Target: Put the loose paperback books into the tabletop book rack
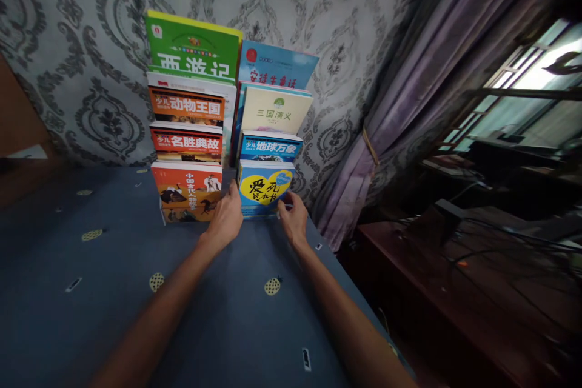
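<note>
Blue book [264,187] stands upright near the cloth [209,297]'s back edge, between my half-curled left hand [228,213] and right hand [294,217], equally close; can't tell if they're gripping.

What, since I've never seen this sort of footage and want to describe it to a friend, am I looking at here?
There is no machine: these are a person's own bare hands. The single picture comes from a camera worn on their head, looking forward and down. On the patterned blue cloth books stand in two columns, a left column and a right column, taller ones behind, before a patterned wall. The left hand and right hand are at either side of the blue book with a yellow heart, front of the right column. How firmly they hold it, I cannot tell.
</note>
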`<state>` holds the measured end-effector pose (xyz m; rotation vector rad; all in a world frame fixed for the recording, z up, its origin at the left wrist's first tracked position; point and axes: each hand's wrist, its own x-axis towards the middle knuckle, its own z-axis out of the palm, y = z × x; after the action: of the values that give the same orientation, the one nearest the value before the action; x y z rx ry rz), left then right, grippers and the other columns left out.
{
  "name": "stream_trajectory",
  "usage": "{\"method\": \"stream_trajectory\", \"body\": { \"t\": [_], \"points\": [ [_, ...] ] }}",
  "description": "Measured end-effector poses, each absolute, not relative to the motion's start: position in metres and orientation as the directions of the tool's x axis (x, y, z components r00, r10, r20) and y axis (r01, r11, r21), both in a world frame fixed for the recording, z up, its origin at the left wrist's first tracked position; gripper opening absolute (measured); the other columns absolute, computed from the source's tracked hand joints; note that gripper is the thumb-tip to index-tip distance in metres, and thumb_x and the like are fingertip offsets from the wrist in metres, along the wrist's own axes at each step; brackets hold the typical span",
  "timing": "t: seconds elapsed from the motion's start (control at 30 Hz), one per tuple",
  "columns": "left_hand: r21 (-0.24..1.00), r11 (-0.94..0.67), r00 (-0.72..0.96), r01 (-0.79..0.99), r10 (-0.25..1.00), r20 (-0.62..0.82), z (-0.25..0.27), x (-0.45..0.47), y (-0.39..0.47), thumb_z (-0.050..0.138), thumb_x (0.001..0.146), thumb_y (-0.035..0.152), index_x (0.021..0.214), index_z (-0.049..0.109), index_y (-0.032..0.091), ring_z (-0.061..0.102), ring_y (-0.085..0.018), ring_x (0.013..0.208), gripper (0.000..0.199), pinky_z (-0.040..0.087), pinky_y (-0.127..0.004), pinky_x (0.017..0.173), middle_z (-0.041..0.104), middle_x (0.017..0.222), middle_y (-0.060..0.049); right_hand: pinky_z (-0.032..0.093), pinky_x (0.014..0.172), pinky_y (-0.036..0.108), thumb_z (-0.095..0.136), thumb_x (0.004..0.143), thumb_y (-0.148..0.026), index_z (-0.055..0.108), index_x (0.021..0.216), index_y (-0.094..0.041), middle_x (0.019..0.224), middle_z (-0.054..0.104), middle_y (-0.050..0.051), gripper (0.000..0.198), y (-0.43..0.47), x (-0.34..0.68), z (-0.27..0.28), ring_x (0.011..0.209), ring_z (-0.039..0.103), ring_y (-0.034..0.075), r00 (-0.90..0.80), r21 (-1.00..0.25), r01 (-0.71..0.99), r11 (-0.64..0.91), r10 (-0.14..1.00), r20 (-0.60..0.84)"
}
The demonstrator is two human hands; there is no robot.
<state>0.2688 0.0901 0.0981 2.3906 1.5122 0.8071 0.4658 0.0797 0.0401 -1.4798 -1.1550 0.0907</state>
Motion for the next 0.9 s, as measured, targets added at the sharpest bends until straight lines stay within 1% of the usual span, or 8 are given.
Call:
{"method": "stream_trajectory", "body": {
  "t": [0.07,0.13,0.23,0.4,0.63,0.77,0.9],
  "points": [
    [0.466,-0.486,0.32,0.74,0.862,0.392,0.098,0.27,0.087,0.035,0.082,-0.006,0.152,0.025,0.003,0.063,-0.029,0.121,0.071,0.051,-0.041,0.102,0.06,0.133,-0.025,0.056,0.087,0.045,0.054,0.079,-0.033,0.065,0.118,-0.012,0.108,0.071,0.016,0.045,0.078,0.463,0.043,0.096,0.067,0.027,0.525,-0.802,0.552,0.227,0.652,0.547],
    [0.481,-0.508,0.31,0.715,0.847,0.432,0.099,0.272,0.086,0.036,0.083,-0.005,0.154,0.022,0.005,0.057,-0.029,0.129,0.073,0.049,-0.042,0.107,0.054,0.14,-0.025,0.055,0.091,0.047,0.054,0.081,-0.034,0.064,0.121,-0.012,0.113,0.071,0.016,0.046,0.078,0.459,0.045,0.101,0.068,0.028,0.535,-0.815,0.509,0.278,0.639,0.553],
    [0.52,-0.522,0.301,0.676,0.84,0.452,0.1,0.275,0.085,0.037,0.084,-0.003,0.156,0.016,0.004,0.053,-0.03,0.133,0.075,0.048,-0.043,0.108,0.05,0.144,-0.026,0.054,0.096,0.048,0.054,0.08,-0.031,0.063,0.123,-0.012,0.121,0.07,0.017,0.048,0.078,0.453,0.044,0.106,0.068,0.028,0.537,-0.831,0.463,0.309,0.648,0.54],
    [0.58,-0.544,0.291,0.606,0.831,0.475,0.098,0.277,0.091,0.037,0.089,0.0,0.158,0.016,0.01,0.054,-0.03,0.131,0.072,0.049,-0.045,0.109,0.051,0.144,-0.022,0.054,0.097,0.048,0.053,0.077,-0.028,0.062,0.124,-0.011,0.118,0.071,0.018,0.05,0.078,0.447,0.038,0.105,0.068,0.03,0.551,-0.835,0.493,0.244,0.656,0.516],
    [0.564,-0.549,0.271,0.617,0.821,0.503,0.098,0.276,0.094,0.04,0.09,0.001,0.16,0.013,0.018,0.056,-0.029,0.129,0.077,0.052,-0.044,0.106,0.054,0.142,-0.019,0.055,0.093,0.045,0.052,0.079,-0.028,0.063,0.119,-0.014,0.113,0.072,0.015,0.043,0.076,0.444,0.038,0.099,0.068,0.027,0.547,-0.813,0.535,0.23,0.639,0.541],
    [0.558,-0.554,0.275,0.618,0.817,0.507,0.097,0.274,0.094,0.041,0.09,0.002,0.158,0.017,0.012,0.056,-0.029,0.13,0.073,0.051,-0.044,0.108,0.054,0.141,-0.021,0.054,0.095,0.045,0.053,0.078,-0.027,0.062,0.121,-0.014,0.115,0.071,0.015,0.046,0.076,0.445,0.035,0.102,0.068,0.027,0.551,-0.825,0.513,0.236,0.647,0.527],
    [0.541,-0.592,0.298,0.597,0.79,0.535,0.094,0.271,0.097,0.041,0.09,0.003,0.157,0.02,0.01,0.05,-0.028,0.137,0.071,0.044,-0.045,0.115,0.051,0.146,-0.022,0.052,0.099,0.047,0.052,0.079,-0.029,0.062,0.121,-0.013,0.12,0.07,0.017,0.046,0.076,0.449,0.032,0.107,0.067,0.028,0.55,-0.843,0.468,0.264,0.66,0.512]
  ]
}}
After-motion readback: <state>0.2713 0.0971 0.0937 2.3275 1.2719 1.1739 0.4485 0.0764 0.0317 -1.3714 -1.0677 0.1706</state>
